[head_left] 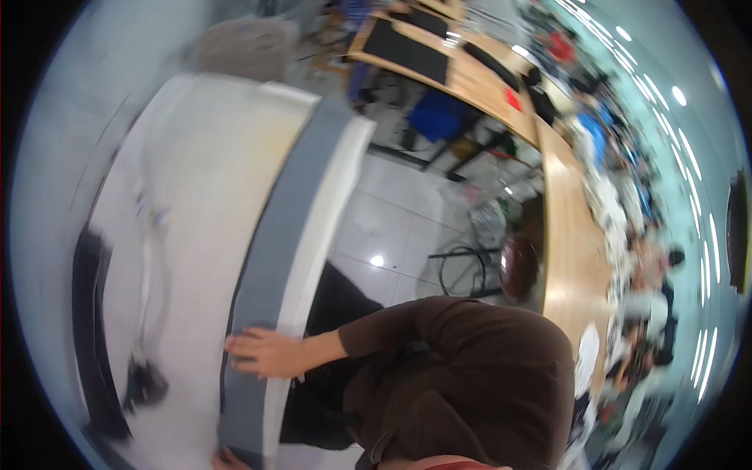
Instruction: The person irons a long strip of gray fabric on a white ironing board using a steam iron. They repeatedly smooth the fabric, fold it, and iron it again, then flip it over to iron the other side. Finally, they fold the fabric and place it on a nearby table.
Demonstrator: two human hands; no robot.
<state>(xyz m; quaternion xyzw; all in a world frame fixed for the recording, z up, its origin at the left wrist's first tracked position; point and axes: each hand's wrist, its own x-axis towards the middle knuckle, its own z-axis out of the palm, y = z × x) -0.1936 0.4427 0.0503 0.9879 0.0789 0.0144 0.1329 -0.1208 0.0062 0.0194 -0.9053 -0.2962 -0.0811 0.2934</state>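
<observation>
A long grey strip of cloth (276,258) runs along the edge of a white-covered table (196,196), with a white band (317,235) beside it. My right hand (270,352), in a brown sleeve, lies palm down across the grey strip with its fingers spread. At the bottom edge of the picture, my left hand (229,460) rests on the same strip; only its fingers show, stretched out, and the rest is cut off. Neither hand grips anything.
Folded black cloth (94,329) lies along the table's far side. A dark blurred object (146,384) and a pale cord (146,274) lie mid-table. Wooden worktables (576,258) stand to the right, with a round brown stool (519,266) near them. Several people are farther off.
</observation>
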